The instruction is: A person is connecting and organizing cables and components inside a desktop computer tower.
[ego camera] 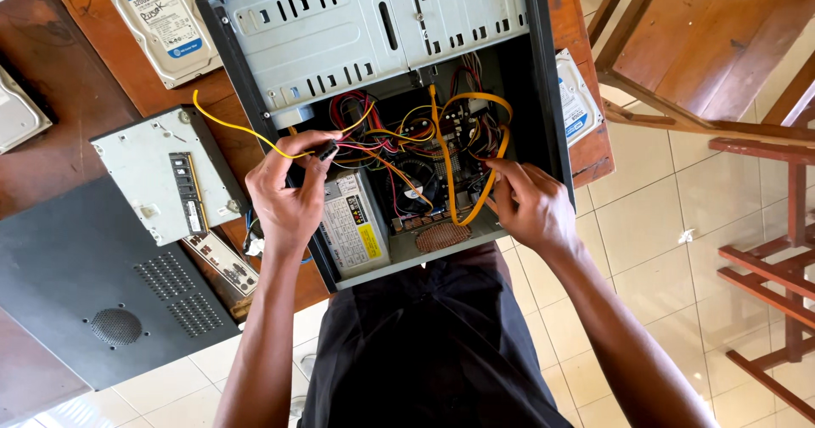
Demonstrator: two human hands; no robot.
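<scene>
Two bare hands work inside an open computer case [543,71] that lies on a wooden table [110,20]. The left hand [289,194] has its fingers pinched shut on a small dark connector [328,149] at the end of a bundle of yellow and red wires [246,129], just above the grey power supply [355,224]. The right hand [531,203] curls its fingers closed around a flat orange cable [486,192] near the case's right wall, beside the black fan [416,182]. On the table to the left lie an optical drive [144,169] with a memory stick [185,192] on top, a hard drive [165,20] and the dark side panel [76,284].
</scene>
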